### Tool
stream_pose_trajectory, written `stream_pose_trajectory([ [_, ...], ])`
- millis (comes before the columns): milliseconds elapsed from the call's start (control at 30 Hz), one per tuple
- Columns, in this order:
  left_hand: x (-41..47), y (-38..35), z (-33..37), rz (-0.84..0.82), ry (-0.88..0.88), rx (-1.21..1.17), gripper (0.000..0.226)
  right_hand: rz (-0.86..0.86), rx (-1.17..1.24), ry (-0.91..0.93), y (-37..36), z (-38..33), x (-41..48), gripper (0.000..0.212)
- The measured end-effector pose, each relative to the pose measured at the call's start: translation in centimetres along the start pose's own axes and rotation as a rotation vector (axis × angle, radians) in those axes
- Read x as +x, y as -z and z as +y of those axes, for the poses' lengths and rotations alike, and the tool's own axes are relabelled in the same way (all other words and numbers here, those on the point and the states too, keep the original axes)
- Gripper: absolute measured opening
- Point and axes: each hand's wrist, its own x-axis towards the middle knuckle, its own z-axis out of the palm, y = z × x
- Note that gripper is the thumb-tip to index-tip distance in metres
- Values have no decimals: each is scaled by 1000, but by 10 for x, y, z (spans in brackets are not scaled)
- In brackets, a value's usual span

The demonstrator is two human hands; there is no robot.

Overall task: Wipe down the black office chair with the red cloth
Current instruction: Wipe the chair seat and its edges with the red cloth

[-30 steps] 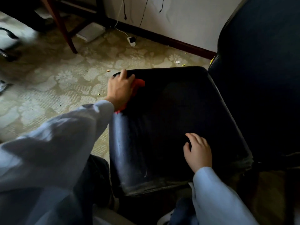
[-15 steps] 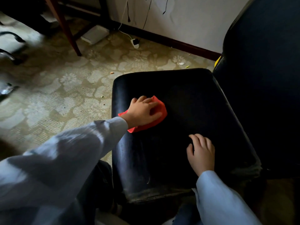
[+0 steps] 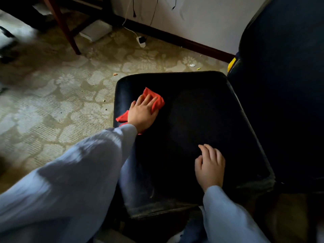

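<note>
Head view.

1. Black office chair (image 3: 201, 172): the seat (image 3: 206, 106) fills the middle of the frame, with its rounded front edge facing left toward the floor. The backrest (image 3: 284, 85) stands at the right edge. The near rim of the seat looks scuffed and dusty.

2. Red cloth (image 3: 156, 100): it lies crumpled on the left front part of the seat, close to the seat's left edge. One corner sticks out beyond the fingertips and another shows left of the wrist.

3. Left hand (image 3: 142, 113): it lies palm down on the red cloth. The fingers are extended and slightly spread, pressing the cloth flat against the seat; they do not curl round it. A pale blue sleeve (image 3: 78, 172) covers the arm.

4. Right hand (image 3: 210, 168): it rests on the near right part of the seat, well apart from the cloth. The fingers are loosely bent with the tips touching the upholstery, and it holds nothing.

5. Surroundings: a patterned floor (image 3: 52, 106) lies to the left. A white plug adapter (image 3: 141, 43) on a cable sits near the dark baseboard (image 3: 184, 42). A flat white box (image 3: 95, 31) lies beside a wooden furniture leg (image 3: 64, 27).

6. Markings: a yellow tag (image 3: 232, 63) shows at the junction of seat and backrest. Any print on it is too small to read.
</note>
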Motion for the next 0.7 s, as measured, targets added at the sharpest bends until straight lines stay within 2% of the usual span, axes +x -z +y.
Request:
stream_pose_trajectory([
  [133,-4,-5,6,-4,-69,-2,52,-6,-34,-4,-1,-3,-1,44],
  [300,-49,-13,17,55,-295,-68,62,11,-33,6,-3,1,0,43],
  [467,-111,-19,27,105,-516,-50,45,0,-40,38,-1,7,1,45],
  [700,-183,-24,34,-80,-830,-116,40,-3,-45,80,2,19,4,46],
])
